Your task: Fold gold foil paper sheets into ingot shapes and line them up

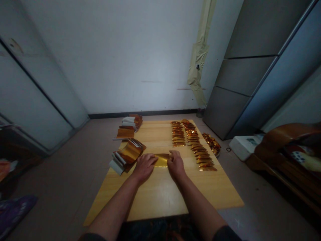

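Note:
A sheet of shiny gold foil paper (162, 160) lies flat on the wooden table between my hands. On its left end rests my left hand (145, 166), fingers closed together over the edge. My right hand (176, 164) grips the right end with bent fingers. Just left of my left hand, a fanned stack of gold foil sheets (130, 151) with pale undersides spreads across the table's edge. To the right of my right hand, folded gold foil pieces (202, 156) lie in an overlapping row, with a second row of folded pieces (178, 134) beside it.
The wooden table (155, 197) stands before me. More foil sheets (125, 132) sit at its far left corner. A container heaped with gold pieces (212, 144) is on the floor at right, near a white box (242, 148), a grey refrigerator (233, 90) and a wooden seat (278, 147).

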Demonstrator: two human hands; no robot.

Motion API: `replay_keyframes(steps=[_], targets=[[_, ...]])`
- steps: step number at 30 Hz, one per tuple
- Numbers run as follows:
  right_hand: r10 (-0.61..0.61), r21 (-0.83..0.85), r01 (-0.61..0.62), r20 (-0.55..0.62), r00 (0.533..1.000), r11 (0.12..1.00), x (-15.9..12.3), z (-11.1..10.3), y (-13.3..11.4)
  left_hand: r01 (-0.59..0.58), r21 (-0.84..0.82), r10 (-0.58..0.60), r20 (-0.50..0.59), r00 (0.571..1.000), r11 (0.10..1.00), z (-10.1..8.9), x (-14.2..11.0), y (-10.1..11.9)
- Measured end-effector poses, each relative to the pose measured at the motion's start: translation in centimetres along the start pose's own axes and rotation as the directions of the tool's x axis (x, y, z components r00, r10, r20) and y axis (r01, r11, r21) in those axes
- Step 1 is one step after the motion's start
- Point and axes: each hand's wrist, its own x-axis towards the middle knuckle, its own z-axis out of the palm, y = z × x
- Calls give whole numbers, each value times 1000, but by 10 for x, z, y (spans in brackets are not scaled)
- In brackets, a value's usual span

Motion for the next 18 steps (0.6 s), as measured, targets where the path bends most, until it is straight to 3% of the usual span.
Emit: replay_keyframes(steps=[7, 18], targets=[[7, -195, 13, 101, 995, 981, 5, 0, -1, -47, 31, 49, -68, 996, 998, 3, -4, 2], [-59, -43, 63, 77, 995, 997, -2, -4, -3, -47, -38, 33, -306, 951, 998, 11, -11, -4]])
